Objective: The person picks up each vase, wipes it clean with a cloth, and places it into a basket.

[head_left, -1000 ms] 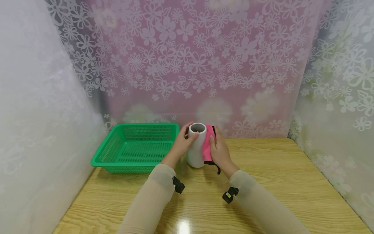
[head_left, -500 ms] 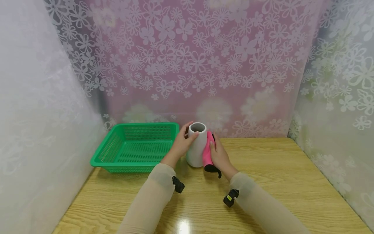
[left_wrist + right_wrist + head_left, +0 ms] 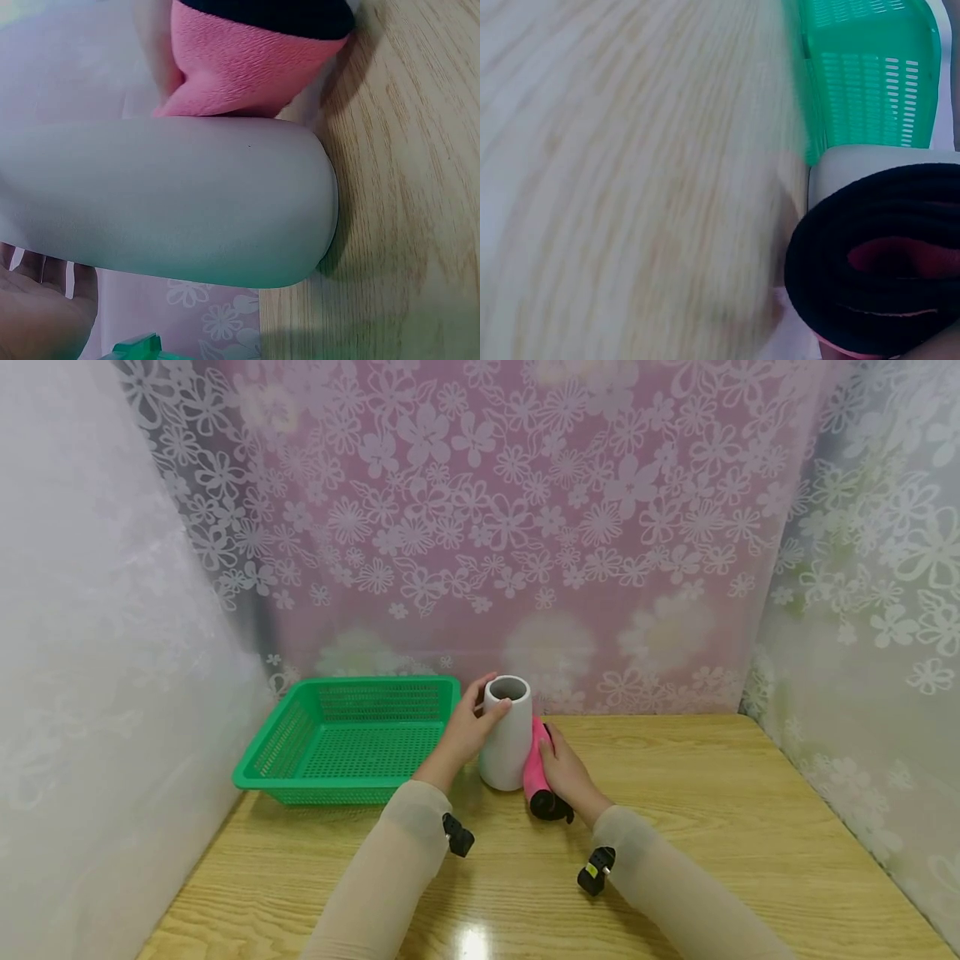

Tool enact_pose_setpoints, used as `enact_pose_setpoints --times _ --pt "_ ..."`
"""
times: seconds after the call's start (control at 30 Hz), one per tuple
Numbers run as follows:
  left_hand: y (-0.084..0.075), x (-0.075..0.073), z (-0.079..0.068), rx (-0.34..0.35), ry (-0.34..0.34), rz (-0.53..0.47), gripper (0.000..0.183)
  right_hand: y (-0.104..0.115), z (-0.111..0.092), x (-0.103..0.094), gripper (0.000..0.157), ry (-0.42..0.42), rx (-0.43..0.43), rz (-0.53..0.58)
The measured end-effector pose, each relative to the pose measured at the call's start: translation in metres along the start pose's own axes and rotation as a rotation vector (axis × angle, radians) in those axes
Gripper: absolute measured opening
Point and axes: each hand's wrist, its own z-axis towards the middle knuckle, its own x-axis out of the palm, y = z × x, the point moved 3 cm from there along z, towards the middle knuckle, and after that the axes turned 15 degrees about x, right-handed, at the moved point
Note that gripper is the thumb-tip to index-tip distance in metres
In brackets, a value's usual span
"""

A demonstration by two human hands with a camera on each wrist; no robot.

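Note:
A tall white ceramic vase [image 3: 504, 752] with a round open mouth stands upright on the table. My left hand [image 3: 465, 728] grips it near the top, thumb at the front of the rim and fingers around its left and far side. In my right hand [image 3: 567, 772] is a pink cloth [image 3: 535, 770] with black edging, bunched and held to the vase's lower right side. The left wrist view shows the pink fleecy cloth [image 3: 247, 71] against the vase wall [image 3: 180, 199]. Close in the right wrist view, its black edge [image 3: 821, 251] curls in rolled layers.
A green plastic basket [image 3: 315, 782] with slotted walls stands to the left of the vase, close to my left forearm. Flowered curtains [image 3: 495, 552] rise behind and at both sides of the wooden table [image 3: 697, 827].
My right hand has slid the cloth down the vase's right side, from near the rim to the lower part. The cloth's black end has swung toward me. My left hand and the vase stay put.

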Motion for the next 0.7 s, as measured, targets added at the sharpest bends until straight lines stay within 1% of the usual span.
enact_pose_setpoints --times 0.17,0.47,0.5,0.7 --pt "0.0008 0.0002 0.0004 0.002 -0.002 0.003 0.063 -0.0058 0.003 0.0029 0.061 0.036 0.042 -0.03" --pt "-0.0005 -0.0001 0.0024 -0.006 0.02 0.004 0.065 -0.0052 0.0059 0.001 0.06 0.055 0.052 -0.071" --pt "-0.0067 -0.0006 0.0011 -0.004 0.024 0.004 0.064 -0.0049 0.0058 0.0006 0.06 0.064 0.058 -0.074" --pt "-0.0048 -0.0007 -0.001 -0.005 0.015 0.015 0.063 -0.003 0.0034 -0.002 0.061 0.127 0.102 -0.07"
